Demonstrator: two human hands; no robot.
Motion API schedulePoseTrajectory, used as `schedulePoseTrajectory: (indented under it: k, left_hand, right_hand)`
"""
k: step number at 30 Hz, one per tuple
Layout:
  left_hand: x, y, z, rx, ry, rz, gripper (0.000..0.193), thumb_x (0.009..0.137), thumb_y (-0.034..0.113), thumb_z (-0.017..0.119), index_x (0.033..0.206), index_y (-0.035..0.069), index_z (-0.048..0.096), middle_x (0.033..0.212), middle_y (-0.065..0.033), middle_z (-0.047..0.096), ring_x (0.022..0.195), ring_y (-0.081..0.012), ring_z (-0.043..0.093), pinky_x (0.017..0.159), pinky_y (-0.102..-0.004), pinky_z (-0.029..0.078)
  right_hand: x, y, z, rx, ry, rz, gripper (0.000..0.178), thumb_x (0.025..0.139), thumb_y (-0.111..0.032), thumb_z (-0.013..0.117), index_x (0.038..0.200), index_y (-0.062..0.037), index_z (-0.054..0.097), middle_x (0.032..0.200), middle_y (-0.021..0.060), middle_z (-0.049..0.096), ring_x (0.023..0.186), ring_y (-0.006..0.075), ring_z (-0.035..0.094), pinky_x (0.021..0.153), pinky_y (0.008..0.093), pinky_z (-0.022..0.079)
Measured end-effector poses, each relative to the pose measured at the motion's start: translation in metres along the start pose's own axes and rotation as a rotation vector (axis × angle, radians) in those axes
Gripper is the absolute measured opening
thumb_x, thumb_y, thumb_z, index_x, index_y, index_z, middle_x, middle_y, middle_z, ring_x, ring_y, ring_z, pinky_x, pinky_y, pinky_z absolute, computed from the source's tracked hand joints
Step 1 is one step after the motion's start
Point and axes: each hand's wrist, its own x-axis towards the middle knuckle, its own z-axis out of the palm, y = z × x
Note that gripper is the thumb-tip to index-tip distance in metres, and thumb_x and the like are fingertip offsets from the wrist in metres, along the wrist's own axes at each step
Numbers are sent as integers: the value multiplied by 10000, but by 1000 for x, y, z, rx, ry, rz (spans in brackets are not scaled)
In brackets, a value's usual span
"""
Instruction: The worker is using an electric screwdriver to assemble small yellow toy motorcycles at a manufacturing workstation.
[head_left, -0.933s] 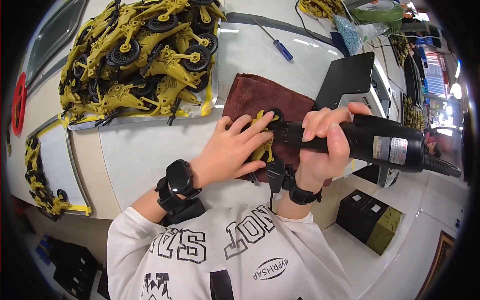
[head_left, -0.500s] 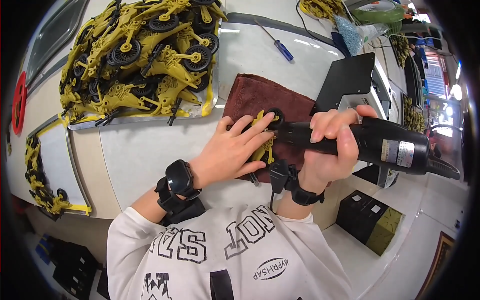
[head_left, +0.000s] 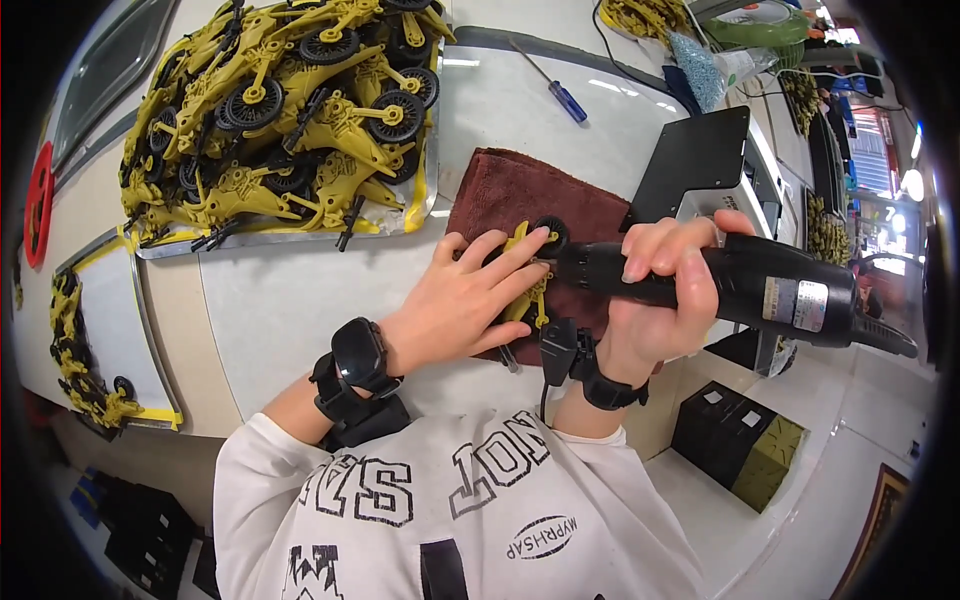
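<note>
Rightward and a touch toward the body, the right hand (head_left: 665, 295) and its smooth black power tool (head_left: 765, 290) have shifted since the earliest frame, while the left hand (head_left: 465, 290) stays where I saw it. On my view the right fingers are curled tightly around the tool's rounded barrel, whose narrow nose points left at the yellow toy motorcycle (head_left: 540, 292); I cannot tell whether its tip touches the plastic. That toy lies on a folded, nappy maroon cloth (head_left: 500, 185), its thin yellow frame partly covered and one round black wheel (head_left: 553, 232) showing beyond the fingers. I see the left fingers fanned wide across it, the thumb apart on the near side; I cannot tell whether they pinch it underneath. Beneath the cloth I make out a glossy pale tabletop (head_left: 300, 320). Up and to the left, a metal-edged tray (head_left: 432, 160) carries a tangled heap of toy motorcycles (head_left: 300, 110), hard yellow plastic with spoked black wheels. Past the cloth lies a screwdriver (head_left: 567, 100), its blue handle translucent and its shaft slim, near a flat, matte black panel (head_left: 690, 165).
</note>
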Motion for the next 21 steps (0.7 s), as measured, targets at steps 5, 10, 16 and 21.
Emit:
schedulePoseTrajectory:
  k: [5,10,16,21]
  left_hand:
    - [0,0,-1,11,-4,3,570,716,387,677,1197,124,521,1417,-59,334,1107,-250,410,856,-411,335]
    - [0,0,0,11,5,8,579,714,386,677,1201,115,517,1420,-59,331,1102,-248,411,850,-409,337]
    - [1,1,0,21,3,11,596,716,388,675,1214,104,509,1424,-61,326,1103,-248,411,845,-407,340]
    - [0,0,0,19,0,13,601,717,388,674,1219,103,508,1426,-63,326,1100,-251,415,843,-406,341]
  right_hand:
    - [0,0,0,38,-6,9,436,745,-35,499,1156,13,358,632,70,456,468,168,452,473,305,400]
    - [-1,0,-2,24,8,6,442,743,-45,506,1157,9,361,628,69,455,470,169,453,475,305,400]
    - [1,-2,-3,29,12,-15,440,742,-46,511,1152,11,362,630,71,458,474,169,459,483,313,408]
    - [1,1,-1,24,-2,-14,432,747,-39,507,1150,15,362,631,73,462,480,170,468,490,309,416]
